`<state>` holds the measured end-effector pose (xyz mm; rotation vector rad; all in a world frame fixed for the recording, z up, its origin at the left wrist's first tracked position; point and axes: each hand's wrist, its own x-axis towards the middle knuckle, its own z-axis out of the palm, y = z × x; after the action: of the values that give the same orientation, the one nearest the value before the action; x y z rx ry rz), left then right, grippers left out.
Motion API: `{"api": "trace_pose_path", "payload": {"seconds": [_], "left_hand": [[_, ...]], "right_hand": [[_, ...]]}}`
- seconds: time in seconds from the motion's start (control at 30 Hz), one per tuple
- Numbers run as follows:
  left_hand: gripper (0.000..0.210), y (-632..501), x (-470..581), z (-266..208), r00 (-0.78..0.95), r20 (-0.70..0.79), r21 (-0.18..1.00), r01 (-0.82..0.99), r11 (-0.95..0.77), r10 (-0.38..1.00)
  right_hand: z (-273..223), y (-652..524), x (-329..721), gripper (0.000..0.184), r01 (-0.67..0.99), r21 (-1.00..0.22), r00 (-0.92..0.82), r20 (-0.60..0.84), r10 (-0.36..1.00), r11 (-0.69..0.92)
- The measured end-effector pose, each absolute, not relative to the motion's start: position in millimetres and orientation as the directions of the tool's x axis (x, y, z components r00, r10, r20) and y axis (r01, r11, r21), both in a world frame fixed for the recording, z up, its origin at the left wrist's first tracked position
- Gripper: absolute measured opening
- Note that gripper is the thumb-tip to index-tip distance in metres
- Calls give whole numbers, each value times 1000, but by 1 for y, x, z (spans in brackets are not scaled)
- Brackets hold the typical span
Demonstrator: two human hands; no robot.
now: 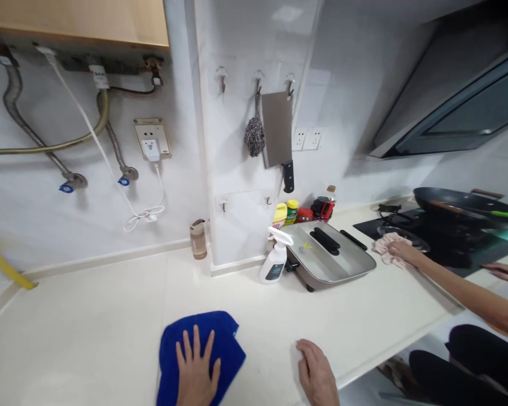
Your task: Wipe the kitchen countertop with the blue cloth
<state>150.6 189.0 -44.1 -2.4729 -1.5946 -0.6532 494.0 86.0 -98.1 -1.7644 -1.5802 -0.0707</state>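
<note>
Big white counter (110,327) here, lidded pan (342,262) sitting toward the back. The blue cloth (226,361) lies spread on the counter, near the front, and the left hand (196,369) is planted palm-down on it, fingers fanned wide, thumb out to the side. The right hand (317,372) rests near the counter's front edge, apart from the cloth, fingers close together and loosely curled; can't tell if anything's under them.

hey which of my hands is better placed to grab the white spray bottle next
Probably your right hand: nothing shows in it and it's nearer the spray bottle, while your left hand lies spread on the blue cloth.
</note>
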Motion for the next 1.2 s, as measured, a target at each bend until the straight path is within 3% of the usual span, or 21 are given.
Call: {"api": "trace_pose_path", "payload": {"seconds": [0.23,0.4,0.53,0.7,1.03,1.1,1.2], "left_hand": [[78,176,222,-39,506,271,257,782,-568,819],[77,217,248,-31,504,230,348,757,-553,833],[72,225,244,-33,526,246,342,739,-580,815],[69,217,208,-31,562,295,279,722,-633,772],[67,236,74,9,764,148,141,612,-778,628],[70,234,59,9,725,148,139,658,-740,673],[71,231,64,-6,520,203,177,814,-554,830]], "right_hand": [[-107,84,502,27,878,-475,226,514,827,56],[-116,86,508,27,899,-428,180,546,818,88],[-115,88,509,27,907,-405,154,578,801,117],[-105,85,502,28,882,-462,188,524,831,92],[-101,86,497,28,874,-479,215,538,815,86],[-101,87,496,28,870,-485,219,538,814,87],[-99,88,494,27,870,-486,229,543,808,81]]}}
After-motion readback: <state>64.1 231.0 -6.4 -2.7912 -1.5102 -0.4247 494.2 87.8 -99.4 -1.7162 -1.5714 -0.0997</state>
